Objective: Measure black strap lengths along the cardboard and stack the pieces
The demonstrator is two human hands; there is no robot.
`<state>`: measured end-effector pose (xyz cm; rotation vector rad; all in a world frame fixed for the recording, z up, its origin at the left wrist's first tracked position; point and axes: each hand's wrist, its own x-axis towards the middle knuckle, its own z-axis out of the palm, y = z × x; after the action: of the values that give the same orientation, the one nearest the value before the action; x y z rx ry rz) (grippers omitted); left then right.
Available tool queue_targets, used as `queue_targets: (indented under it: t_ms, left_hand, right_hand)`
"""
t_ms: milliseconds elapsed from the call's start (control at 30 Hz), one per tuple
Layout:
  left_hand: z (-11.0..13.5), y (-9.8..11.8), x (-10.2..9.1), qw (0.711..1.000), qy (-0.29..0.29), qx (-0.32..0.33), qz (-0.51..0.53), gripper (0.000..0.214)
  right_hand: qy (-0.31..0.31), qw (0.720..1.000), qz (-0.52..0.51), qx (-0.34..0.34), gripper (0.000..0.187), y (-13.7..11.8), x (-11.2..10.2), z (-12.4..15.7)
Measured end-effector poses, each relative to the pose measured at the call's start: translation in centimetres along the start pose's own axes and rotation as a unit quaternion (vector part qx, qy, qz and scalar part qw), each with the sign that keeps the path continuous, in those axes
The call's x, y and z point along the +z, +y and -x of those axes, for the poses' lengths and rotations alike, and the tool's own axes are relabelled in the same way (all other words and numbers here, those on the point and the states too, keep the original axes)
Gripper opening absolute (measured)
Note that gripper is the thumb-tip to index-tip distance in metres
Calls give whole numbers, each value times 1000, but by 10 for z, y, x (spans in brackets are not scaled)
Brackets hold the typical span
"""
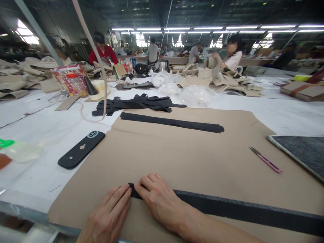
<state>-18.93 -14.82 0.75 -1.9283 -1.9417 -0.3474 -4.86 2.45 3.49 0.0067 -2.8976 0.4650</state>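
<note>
Touching the long black strip with straight-fingered left hand and curled right hand, can't tell if pinching! Could easily skew under uneven pressure.

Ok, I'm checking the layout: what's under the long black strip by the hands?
The tan sheet shows along both long edges of the black strip. Its underside, and anything directly beneath, is covered. The right hand hides part.

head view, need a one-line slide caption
Left hand and right hand at one end of a black strip on a tan sheet, pink-handled snips nearby.
</note>
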Motion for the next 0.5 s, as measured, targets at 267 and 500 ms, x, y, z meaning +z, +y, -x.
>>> queue_targets:
  t_ms: [267, 500]
  left_hand:
    - [-2, -1, -5, 1000, -1, -20, 8, 39]
    - [-1, -1, -4, 999, -6, -30, 13, 38]
  right_hand:
    - [-24, 1000, 7, 5, 27, -1, -6, -5]
    - [-40, 999, 6, 7, 34, -1, -4, -7]
